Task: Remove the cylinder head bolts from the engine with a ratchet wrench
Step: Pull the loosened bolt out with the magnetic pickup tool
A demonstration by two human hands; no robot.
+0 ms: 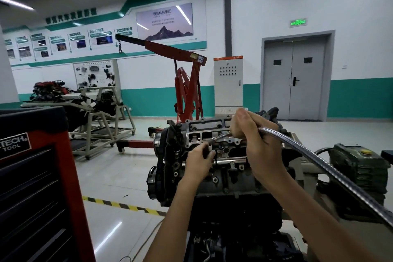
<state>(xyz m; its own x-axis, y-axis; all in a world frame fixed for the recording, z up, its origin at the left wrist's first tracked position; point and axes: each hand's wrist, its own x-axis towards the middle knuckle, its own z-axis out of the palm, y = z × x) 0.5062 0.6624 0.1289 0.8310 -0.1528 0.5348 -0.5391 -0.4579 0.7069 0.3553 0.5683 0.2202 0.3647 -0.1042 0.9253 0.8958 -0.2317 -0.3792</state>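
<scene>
The engine (214, 178) stands on a stand in front of me, its grey cylinder head (204, 132) on top with open cavities and bolt holes. My right hand (253, 136) grips a flexible, silvery metal shaft (319, 166) that runs from the lower right up to the head; its tip (214, 139) points down at the head's middle. My left hand (198, 160) pinches a small dark part right under that tip, next to a shiny horizontal rod (230, 159). What the left fingers hold is too small to name. No ratchet wrench shows.
A red tool cabinet (36, 187) fills the left foreground. A red engine crane (187, 83) stands behind the engine, other engines on stands (89, 108) at the left. A green machine (359, 168) sits right of the engine. Yellow-black floor tape (119, 205) runs past.
</scene>
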